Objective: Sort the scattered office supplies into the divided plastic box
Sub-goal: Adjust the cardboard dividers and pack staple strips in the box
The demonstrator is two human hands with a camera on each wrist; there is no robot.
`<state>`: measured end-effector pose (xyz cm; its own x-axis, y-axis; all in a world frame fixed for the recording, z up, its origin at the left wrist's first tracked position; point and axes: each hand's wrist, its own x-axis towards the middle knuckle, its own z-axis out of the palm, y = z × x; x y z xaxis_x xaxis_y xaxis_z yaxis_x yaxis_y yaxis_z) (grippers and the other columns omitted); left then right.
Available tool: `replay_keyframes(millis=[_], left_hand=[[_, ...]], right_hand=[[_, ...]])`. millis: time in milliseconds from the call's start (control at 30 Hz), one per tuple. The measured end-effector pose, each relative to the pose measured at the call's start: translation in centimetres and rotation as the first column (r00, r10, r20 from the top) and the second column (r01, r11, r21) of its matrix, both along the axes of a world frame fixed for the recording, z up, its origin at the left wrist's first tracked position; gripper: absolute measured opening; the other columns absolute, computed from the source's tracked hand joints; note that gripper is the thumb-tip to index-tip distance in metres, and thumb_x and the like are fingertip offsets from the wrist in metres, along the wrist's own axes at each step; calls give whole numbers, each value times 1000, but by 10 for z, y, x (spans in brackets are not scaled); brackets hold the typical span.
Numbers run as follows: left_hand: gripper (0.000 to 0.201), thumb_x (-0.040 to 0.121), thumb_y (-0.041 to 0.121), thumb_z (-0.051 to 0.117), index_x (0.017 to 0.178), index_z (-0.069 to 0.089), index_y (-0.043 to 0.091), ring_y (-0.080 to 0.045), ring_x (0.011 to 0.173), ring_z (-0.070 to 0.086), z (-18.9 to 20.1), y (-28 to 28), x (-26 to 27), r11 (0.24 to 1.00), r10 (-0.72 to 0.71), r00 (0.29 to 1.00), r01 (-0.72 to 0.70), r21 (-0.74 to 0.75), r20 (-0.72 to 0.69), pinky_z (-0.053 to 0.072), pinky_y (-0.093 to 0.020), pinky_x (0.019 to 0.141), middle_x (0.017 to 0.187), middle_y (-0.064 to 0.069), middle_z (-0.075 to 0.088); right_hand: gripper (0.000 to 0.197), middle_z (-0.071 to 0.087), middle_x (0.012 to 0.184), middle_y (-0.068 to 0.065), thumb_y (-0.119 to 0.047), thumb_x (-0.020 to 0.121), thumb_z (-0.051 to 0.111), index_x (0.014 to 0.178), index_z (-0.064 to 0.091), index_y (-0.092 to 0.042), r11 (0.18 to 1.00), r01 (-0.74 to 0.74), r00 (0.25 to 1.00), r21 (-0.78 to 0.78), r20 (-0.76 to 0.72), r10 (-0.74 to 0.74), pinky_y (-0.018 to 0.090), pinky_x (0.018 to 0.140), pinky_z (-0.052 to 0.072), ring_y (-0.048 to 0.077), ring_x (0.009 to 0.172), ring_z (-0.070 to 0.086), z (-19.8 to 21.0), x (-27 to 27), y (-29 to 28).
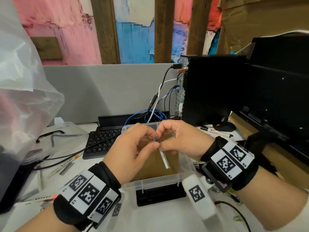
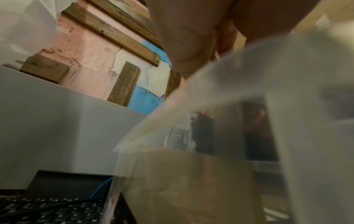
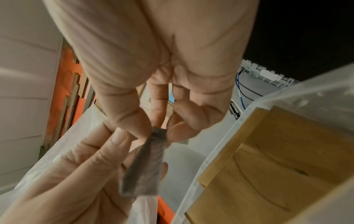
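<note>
Above the clear plastic box (image 1: 160, 182), head view: our left hand (image 1: 132, 148) and right hand (image 1: 180, 139) together pinch a thin strip (image 1: 164, 160). Left wrist: blurred box wall. Right wrist: fingertips (image 3: 134, 128) clamp the strip's top.

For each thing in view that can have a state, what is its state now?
Left hand: pinches the strip.
Right hand: pinches the strip's upper end.
Grey strip: held above the box, hanging down.
Clear plastic box: open, brown cardboard inside.
Keyboard: flat on desk, a cable lying across it.
</note>
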<state>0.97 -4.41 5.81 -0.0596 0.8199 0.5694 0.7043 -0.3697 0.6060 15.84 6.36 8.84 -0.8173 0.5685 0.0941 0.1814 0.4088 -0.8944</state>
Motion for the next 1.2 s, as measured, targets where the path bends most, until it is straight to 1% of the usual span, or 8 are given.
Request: replay_keyframes(millis=[100,200,267,433,567,733,900,1200], left_hand=[[15,88,38,54,98,60,29,-11,89,62,0,-1,0,999,49,998,-48,24,-37,52,-34,68,92,14,60],[13,89,36,52,98,60,32,-11,90,63,-4,0,-1,998,63,995,-64,2,77,55,-36,74,93,13,64],[13,89,37,52,98,60,32,-15,90,64,-8,0,-4,998,46,981,-40,-38,187,56,-42,77,94,8,66],[10,95,11,50,101,57,13,-18,96,68,-12,0,-7,987,11,900,61,-150,437,59,-37,77,99,-3,71],[11,96,8,46,101,56,8,-20,91,69,-13,-1,-8,967,27,837,117,-225,547,59,-39,75,96,-8,71],[10,96,9,45,98,55,8,-17,82,68,-16,0,-4,946,15,842,162,-281,539,59,-38,73,92,-10,71],[8,96,12,47,96,55,11,-17,77,70,-19,0,-2,945,29,858,144,-294,513,59,-40,73,83,-3,70],[9,97,15,47,96,56,12,-17,76,71,-19,-1,1,937,19,909,129,-326,416,60,-37,71,82,-5,70]], right_hand=[[22,63,95,3,-2,77,69,87,61,-20,999,31,999,10,-11,-30,27,54,46,6,61,56,-1,1,-3],[24,61,106,5,-5,80,69,98,64,-18,996,81,996,-21,-29,-82,22,54,48,7,60,55,-5,4,-3],[22,62,103,1,-7,81,69,101,67,-16,991,122,991,-51,-39,-124,20,55,48,9,56,54,-9,6,-2],[8,65,70,-4,-1,84,65,83,70,-7,977,140,981,-159,-113,-159,21,56,45,1,52,55,-15,11,3],[13,65,73,5,0,82,67,74,68,-11,972,122,976,-203,-152,-154,27,58,44,13,57,53,-21,11,6],[5,62,69,7,-2,82,67,80,64,-5,969,102,983,-226,-127,-133,24,54,43,16,57,50,-26,9,6],[5,55,57,4,-5,88,63,86,58,-4,966,157,977,-206,-108,-182,20,44,40,8,44,47,-24,6,4],[9,62,59,5,-14,89,63,88,58,-7,990,120,992,-71,-26,-122,25,47,42,12,42,49,-22,-1,-5]])
